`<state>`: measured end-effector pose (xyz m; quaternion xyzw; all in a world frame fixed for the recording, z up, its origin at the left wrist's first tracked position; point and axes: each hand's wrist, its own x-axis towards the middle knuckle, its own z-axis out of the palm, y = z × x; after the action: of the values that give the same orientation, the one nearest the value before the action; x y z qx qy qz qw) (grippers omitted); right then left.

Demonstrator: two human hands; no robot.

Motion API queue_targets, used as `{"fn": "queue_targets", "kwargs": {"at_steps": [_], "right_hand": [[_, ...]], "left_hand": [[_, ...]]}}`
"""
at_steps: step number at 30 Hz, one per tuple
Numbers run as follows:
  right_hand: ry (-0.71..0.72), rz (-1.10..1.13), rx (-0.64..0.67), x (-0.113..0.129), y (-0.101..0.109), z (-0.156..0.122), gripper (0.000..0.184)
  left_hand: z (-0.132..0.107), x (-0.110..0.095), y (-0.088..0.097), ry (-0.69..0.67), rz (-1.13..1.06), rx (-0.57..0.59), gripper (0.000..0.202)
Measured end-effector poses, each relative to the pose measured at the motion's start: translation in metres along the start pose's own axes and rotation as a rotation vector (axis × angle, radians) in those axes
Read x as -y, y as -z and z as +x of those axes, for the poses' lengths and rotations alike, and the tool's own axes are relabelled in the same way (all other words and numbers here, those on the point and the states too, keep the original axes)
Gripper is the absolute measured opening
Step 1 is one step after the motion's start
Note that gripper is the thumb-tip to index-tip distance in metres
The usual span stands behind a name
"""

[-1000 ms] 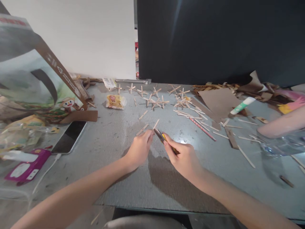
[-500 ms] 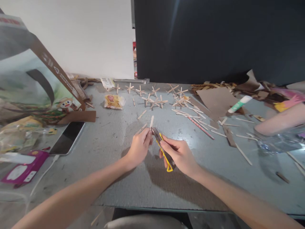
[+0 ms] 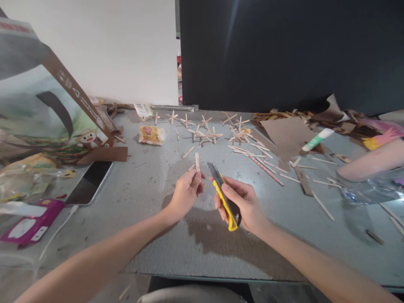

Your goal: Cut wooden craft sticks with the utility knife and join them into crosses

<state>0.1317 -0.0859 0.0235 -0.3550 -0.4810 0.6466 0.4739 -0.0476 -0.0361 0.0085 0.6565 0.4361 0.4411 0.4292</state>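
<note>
My left hand [image 3: 186, 191] is closed on a pale wooden craft stick [image 3: 197, 160], which points up from between thumb and fingers. Another bit of wood shows by the knuckles, though its outline is partly hidden. In my right hand [image 3: 241, 202] is a yellow and black utility knife [image 3: 227, 202], its blade end aimed up and left. A small gap separates the knife tip from the left hand. Beyond the hands, several star-shaped crosses of sticks [image 3: 205, 135] stand or lie on the grey table [image 3: 142, 235]. One loose stick [image 3: 188, 152] lies just past my left hand.
Loose sticks [image 3: 246, 150], a striped straw [image 3: 267, 170] and a glue stick [image 3: 318, 140] lie to the right, near cardboard scraps [image 3: 285, 132] and a clear plastic bottle [image 3: 372, 189]. At left are a phone [image 3: 90, 183], a purple box [image 3: 34, 223] and a snack packet [image 3: 152, 135].
My right hand has drawn the knife back to the right, away from the stick. The stick in my left hand has shifted slightly left and stands more upright.
</note>
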Motion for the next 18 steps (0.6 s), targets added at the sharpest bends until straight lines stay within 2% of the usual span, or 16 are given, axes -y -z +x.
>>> {"fn": "queue_targets", "kwargs": {"at_steps": [4,6,11,15,18], "right_hand": [[0.193,-0.192,-0.153,-0.003,0.011,0.007,0.032],[0.224,-0.260,-0.210,-0.003,0.016,0.013,0.032],[0.131,-0.345,-0.313,0.001,0.018,0.023,0.041],[0.047,-0.366,-0.290,0.003,0.012,0.024,0.047],[0.011,-0.375,-0.265,0.004,0.011,0.023,0.047]], "left_hand": [[0.000,-0.002,-0.001,0.036,-0.075,0.022,0.034],[-0.001,-0.004,-0.001,0.034,-0.085,0.039,0.035],[-0.005,-0.008,-0.002,0.029,-0.059,0.148,0.036],[-0.008,-0.009,-0.002,-0.030,0.064,0.271,0.038],[-0.009,-0.010,-0.002,-0.055,0.119,0.317,0.034]]}}
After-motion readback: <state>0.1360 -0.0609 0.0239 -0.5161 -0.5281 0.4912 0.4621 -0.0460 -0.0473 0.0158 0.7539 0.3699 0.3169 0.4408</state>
